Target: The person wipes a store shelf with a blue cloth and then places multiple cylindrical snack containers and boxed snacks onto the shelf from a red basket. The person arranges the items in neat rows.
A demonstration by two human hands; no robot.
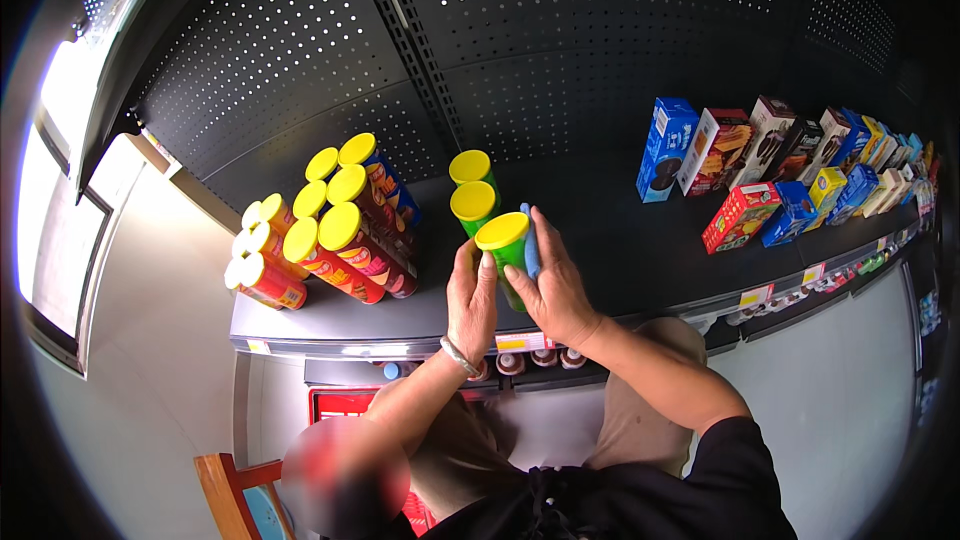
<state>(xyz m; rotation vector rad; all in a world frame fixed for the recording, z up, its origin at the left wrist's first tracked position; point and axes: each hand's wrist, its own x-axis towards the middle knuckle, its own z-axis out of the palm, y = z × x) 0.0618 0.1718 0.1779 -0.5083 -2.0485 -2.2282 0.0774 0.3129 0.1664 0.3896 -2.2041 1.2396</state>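
Note:
Between my two hands is a green chip canister [507, 249] with a yellow lid, tilted slightly above the black shelf [592, 240]. My left hand [472, 300] grips its left side; a pale bracelet circles that wrist. On the other side, my right hand [551, 281] presses a blue cloth [532, 244] against the canister. Just behind stand two more green canisters with yellow lids, the nearer one [474, 202] partly hidden by the held one. Left of my hands, red and dark canisters [367, 247] stand in rows, with smaller canisters [276, 281] at the shelf's left end.
Biscuit boxes [664, 150] line the shelf's right part, with a red box [741, 217] in their front row. Perforated back panels [510, 90] rise behind. Price tags [517, 343] run along the front edge. Bottles [541, 360] sit below, near a red basket [341, 399] and a wooden chair [221, 491].

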